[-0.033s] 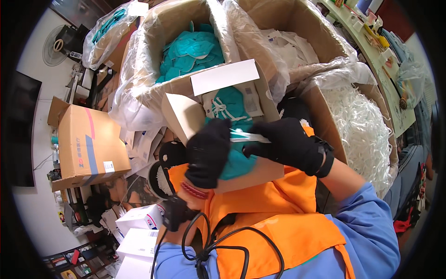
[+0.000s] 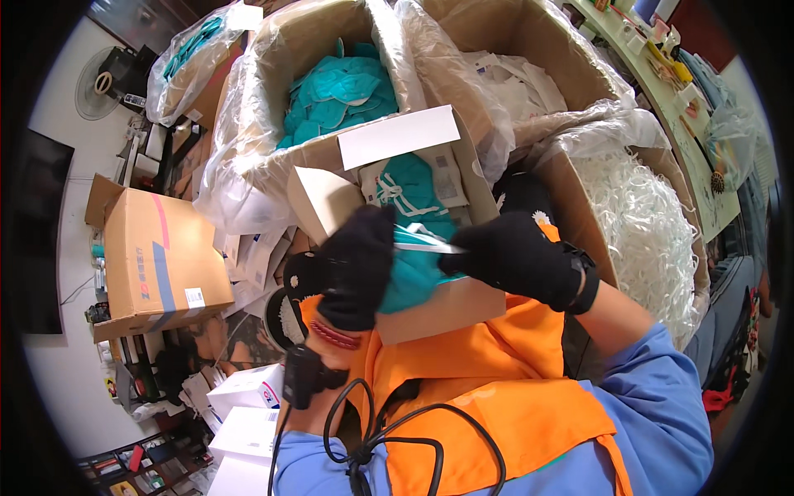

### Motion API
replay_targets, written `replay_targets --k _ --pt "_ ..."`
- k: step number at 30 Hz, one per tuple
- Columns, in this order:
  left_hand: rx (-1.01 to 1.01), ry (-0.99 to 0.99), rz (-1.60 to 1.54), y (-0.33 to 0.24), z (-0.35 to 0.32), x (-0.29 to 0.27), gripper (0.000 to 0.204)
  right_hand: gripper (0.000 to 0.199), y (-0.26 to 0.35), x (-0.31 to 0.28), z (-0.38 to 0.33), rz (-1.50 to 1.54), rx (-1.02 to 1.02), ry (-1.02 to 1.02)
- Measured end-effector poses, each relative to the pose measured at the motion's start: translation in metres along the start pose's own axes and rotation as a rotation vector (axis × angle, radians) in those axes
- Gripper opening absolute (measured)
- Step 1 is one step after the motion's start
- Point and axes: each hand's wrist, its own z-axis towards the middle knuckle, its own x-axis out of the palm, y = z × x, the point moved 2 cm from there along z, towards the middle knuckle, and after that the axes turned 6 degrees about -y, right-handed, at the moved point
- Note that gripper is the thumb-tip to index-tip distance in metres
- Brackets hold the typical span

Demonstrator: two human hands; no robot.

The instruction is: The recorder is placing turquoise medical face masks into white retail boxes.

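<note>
Above an open brown carton (image 2: 451,310) at my lap, both my hands work on a teal face mask (image 2: 411,281) with white straps. My left hand (image 2: 357,269), in a black glove, is closed on the mask's left side; its fingertips are partly blurred. My black-gloved right hand (image 2: 517,256) pinches the white strap (image 2: 426,240) and holds it stretched sideways. Inside the carton, just beyond my hands, lies another teal mask (image 2: 409,186) with loose white straps, on top of pale printed packets (image 2: 447,174).
Behind stand a plastic-lined box of teal masks (image 2: 343,91) and another with white packets (image 2: 517,87). At right is a box of white strap strips (image 2: 641,240). A closed carton (image 2: 165,256) stands left, white boxes (image 2: 248,430) lower left. A black cable (image 2: 430,409) loops across my apron.
My left hand has shifted slightly left and down, and the mask and strap have moved left with it. My right hand has moved only a little.
</note>
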Motion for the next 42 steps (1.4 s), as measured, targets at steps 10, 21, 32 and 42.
replay_targets --k 10,21,32,42 --pt "-0.112 -0.090 -0.203 0.006 0.017 -0.036 0.021 0.049 0.028 -0.011 0.008 -0.148 -0.120 -0.165" --pt "0.130 -0.048 -0.252 -0.003 0.024 -0.050 0.013 0.067 0.021 0.029 0.028 0.789 -0.053 0.271" --pt "-0.196 0.003 -0.529 0.041 0.016 -0.005 0.017 0.010 0.036 0.048 0.037 0.452 -0.266 -0.207" --pt "0.045 -0.103 -0.432 0.054 0.022 0.014 0.025 0.016 0.064 0.020 0.075 1.131 0.099 -0.275"
